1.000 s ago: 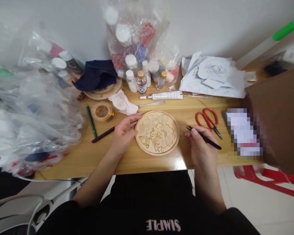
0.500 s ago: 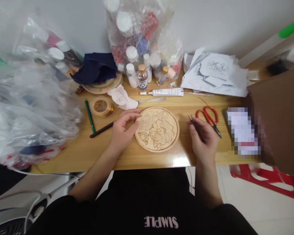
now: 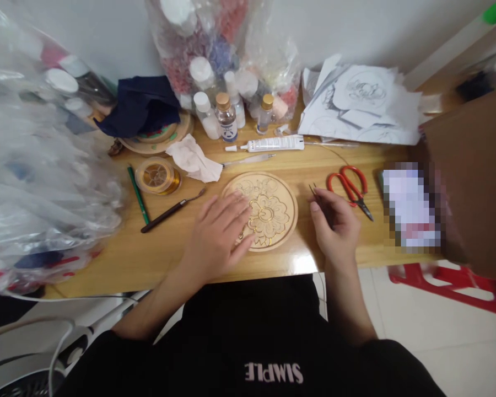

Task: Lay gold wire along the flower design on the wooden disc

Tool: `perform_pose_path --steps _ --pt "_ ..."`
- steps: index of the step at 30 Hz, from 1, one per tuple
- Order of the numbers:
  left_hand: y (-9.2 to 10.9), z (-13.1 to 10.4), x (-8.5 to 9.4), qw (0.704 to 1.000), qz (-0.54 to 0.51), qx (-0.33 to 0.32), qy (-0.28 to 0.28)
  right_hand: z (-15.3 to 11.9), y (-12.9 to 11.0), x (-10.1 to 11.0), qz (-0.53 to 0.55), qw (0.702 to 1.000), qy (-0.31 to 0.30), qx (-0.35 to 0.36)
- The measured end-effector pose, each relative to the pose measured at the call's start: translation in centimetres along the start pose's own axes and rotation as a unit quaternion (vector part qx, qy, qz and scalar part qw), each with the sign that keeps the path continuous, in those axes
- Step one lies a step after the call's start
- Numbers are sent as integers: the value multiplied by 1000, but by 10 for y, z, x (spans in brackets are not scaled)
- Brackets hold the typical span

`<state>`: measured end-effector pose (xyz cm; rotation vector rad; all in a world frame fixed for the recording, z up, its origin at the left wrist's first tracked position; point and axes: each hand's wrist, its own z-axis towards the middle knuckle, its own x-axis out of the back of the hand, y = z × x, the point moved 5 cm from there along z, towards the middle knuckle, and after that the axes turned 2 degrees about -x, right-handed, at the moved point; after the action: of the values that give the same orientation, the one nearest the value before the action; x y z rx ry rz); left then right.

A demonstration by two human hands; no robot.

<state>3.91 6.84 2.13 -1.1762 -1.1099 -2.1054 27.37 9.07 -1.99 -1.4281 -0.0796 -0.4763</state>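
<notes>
A round wooden plaque with a flower pattern, partly outlined in gold wire, lies on the table in front of me. My left hand is open, fingers stretched over the plaque's left side and covering part of the pattern. To the right of the plaque, my right hand is closed around dark tweezers, whose thin tips point up and to the left. A dark-handled tool with a metal tip lies left of the plaque, near a green pencil and a spool of gold wire.
Red-handled pliers and a phone lie at right, beside a cardboard box. Behind the plaque are a crumpled tissue, a white tube, several bottles and drawing papers. Plastic bags crowd the left.
My left hand has moved from the plaque's left edge to lie further over it, fingers flattened, uncovering the metal tip of the dark-handled tool. My right hand keeps the tweezers. The view has shifted slightly.
</notes>
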Motion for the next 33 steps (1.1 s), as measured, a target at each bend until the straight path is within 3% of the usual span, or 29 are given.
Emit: perform_pose_path --steps 3,6,11,33 --pt "18 -16 -7 996 28 -45 -65 0 4 -1 15 1000 -13 -6" --pt "26 -29 -18 992 47 -74 -95 1 5 -2 19 1000 -12 -6" --pt "24 -37 -29 992 61 -65 -88 1 6 -3 20 1000 -18 -12" --pt "23 -37 -33 992 58 -27 -109 4 7 -4 34 999 -17 4"
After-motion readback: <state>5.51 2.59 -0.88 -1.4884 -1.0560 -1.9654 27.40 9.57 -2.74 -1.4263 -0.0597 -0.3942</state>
